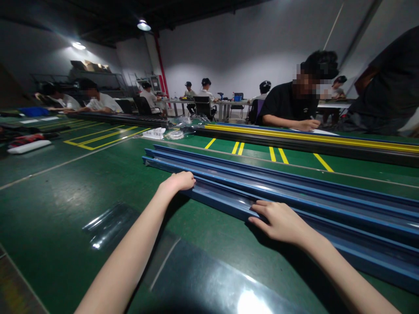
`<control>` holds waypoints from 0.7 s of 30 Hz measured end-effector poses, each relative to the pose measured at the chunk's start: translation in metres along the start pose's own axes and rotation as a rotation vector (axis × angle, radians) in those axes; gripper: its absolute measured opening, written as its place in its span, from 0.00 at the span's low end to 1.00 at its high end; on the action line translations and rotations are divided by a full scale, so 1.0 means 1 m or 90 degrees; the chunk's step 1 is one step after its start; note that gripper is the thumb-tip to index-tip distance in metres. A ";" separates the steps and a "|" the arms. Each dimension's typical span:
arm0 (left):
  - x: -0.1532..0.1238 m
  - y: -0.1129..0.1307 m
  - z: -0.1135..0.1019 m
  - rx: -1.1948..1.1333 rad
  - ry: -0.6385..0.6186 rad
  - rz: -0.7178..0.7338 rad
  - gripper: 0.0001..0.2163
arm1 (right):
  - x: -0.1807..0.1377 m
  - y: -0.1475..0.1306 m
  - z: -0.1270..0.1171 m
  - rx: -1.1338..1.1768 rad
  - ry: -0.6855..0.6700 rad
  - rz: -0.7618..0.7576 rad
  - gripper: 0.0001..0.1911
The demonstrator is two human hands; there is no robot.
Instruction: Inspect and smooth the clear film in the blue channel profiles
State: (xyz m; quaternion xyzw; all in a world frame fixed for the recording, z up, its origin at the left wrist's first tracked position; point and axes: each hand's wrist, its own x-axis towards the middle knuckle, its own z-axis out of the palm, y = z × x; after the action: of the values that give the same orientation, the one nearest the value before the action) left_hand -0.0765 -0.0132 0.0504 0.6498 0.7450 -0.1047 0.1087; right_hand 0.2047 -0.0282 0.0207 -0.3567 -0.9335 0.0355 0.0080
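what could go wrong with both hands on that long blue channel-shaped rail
The long blue channel-shaped rail lies close beside more blue rails, so the left hand curled over its rim and the right hand might get pinched or scraped. The clear plastic sheet on the green surface could slide if leaned on.

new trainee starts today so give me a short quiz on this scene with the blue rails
1. True or false: the left hand and the right hand both touch the nearest blue rail.
2. The stripe along the black rail behind is: A red, B yellow, C white.
3. Which of the hands lies nearer the visible end of the nearest blue rail?
Key: 1 true; 2 B; 3 left hand.
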 end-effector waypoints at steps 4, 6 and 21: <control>-0.018 0.010 -0.013 0.068 0.076 -0.021 0.18 | 0.000 0.000 0.000 -0.003 0.006 -0.008 0.17; -0.025 0.017 -0.017 0.068 0.122 0.005 0.19 | 0.000 0.000 0.000 -0.002 0.004 -0.005 0.17; -0.022 0.104 0.056 -0.032 0.431 0.339 0.14 | 0.000 0.000 0.002 -0.022 0.027 -0.015 0.16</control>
State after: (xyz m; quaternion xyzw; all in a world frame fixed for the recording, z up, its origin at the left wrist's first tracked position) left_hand 0.0311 -0.0373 0.0021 0.8144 0.5469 0.1646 -0.1030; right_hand 0.2046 -0.0287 0.0188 -0.3468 -0.9376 0.0116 0.0217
